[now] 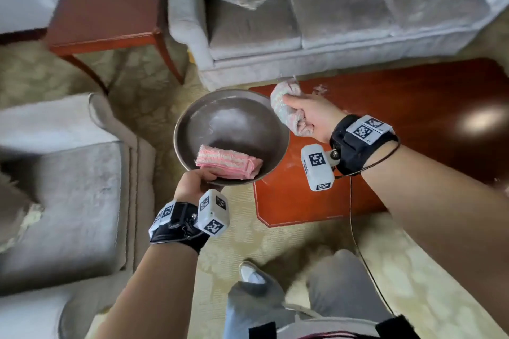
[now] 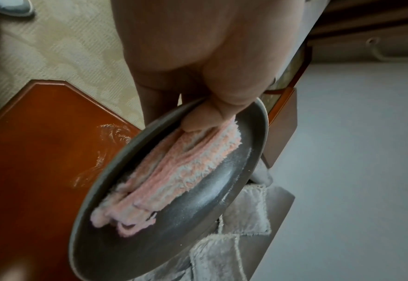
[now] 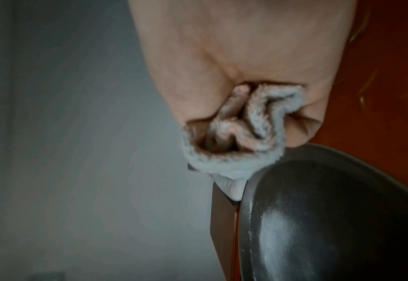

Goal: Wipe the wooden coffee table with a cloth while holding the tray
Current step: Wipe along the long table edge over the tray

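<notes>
So the wooden counter (image 1: 399,146) fills the right middle of the head view, and we'd say the wiping is underway but far from done: white smeary residue shows near its upper left corner and along its left edge, and most of the top looks untouched. Our left hand (image 1: 192,181) fingers grip the near rim of the round tray (image 1: 220,118), centre frame, off the counter's left edge with a folded pink cloth (image 1: 228,164) inside. Our right hand (image 1: 311,115) fingers are closed around the bunched wiping cloth (image 1: 286,107) at that upper left corner.
</notes>
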Tool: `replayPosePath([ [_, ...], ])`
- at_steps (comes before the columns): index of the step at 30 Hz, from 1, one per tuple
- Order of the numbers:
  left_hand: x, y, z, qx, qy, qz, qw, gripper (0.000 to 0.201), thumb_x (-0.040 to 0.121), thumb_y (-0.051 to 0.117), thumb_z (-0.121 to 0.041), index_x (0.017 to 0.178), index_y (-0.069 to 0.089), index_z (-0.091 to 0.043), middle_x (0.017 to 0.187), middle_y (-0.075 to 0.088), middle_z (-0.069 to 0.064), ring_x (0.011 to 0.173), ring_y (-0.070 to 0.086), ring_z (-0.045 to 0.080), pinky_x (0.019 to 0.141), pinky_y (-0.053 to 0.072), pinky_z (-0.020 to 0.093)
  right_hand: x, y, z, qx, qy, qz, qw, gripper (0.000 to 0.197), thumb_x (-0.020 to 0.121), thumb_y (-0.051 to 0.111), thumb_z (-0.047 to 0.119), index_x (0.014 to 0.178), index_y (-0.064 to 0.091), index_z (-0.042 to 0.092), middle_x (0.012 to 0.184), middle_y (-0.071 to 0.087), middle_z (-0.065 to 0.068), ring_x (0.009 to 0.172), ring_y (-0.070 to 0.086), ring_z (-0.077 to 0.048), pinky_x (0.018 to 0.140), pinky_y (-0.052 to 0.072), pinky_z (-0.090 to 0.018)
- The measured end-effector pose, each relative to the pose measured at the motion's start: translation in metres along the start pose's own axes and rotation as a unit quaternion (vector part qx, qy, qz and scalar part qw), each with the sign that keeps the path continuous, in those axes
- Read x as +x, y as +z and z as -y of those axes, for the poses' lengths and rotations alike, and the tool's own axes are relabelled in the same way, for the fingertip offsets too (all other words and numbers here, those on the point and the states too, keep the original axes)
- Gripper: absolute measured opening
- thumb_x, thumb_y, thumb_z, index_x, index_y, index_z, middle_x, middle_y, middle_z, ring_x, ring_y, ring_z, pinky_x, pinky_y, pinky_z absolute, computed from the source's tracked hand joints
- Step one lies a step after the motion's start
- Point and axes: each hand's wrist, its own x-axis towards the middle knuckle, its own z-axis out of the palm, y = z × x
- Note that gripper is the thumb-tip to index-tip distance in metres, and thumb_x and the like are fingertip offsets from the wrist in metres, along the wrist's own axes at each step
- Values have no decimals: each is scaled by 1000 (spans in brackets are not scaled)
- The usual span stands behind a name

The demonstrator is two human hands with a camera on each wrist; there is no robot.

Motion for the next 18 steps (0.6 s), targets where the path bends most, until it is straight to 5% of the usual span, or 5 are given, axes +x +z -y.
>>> replayPosePath([
  [4, 49, 15, -14, 41, -41, 18, 998, 33, 60, 43, 11, 85, 60, -2, 102, 71, 18, 102, 70, 34, 101, 52, 38, 17, -23, -12, 3, 9, -30, 1000, 10, 89, 60, -1, 97, 55, 3, 66, 46, -10, 47, 44, -16, 46, 26, -29],
  [7, 85, 31, -13, 48, -50, 16, 997, 25, 58, 41, 12, 72, 52, -7, 80, 67, 11, 79, 66, 27, 103, 49, 34, 30, -40, -26, -73, -18, -106, 992, 18, 78, 69, 0, 94, 63, -6, 83, 65, -27, 64, 65, -34, 58, 52, -38],
  [9, 108, 42, -12, 77, -56, 23, 995, 25, 56, 41, 11, 70, 47, -9, 79, 61, 7, 73, 61, 23, 100, 48, 29, 41, -50, -35, -118, -56, -162, 978, 14, 77, 72, -2, 89, 70, 6, 85, 71, -13, 73, 66, -22, 66, 53, -28],
  [14, 149, 67, -11, 137, -72, 48, 987, 25, 58, 40, 10, 70, 45, -11, 74, 64, 5, 66, 63, 20, 60, 55, 24, 69, -70, -49, -169, -146, -236, 946, 17, 76, 74, 0, 84, 73, 16, 68, 62, 7, 57, 52, 6, 56, 44, -17],
  [18, 179, 86, -16, 171, -79, 46, 981, 27, 57, 42, 9, 71, 41, -14, 79, 53, 4, 66, 55, 20, 68, 48, 24, 94, -80, -48, -225, -143, -259, 928, 10, 76, 74, 16, 68, 70, 14, 58, 52, 5, 53, 44, -4, 53, 35, -23],
])
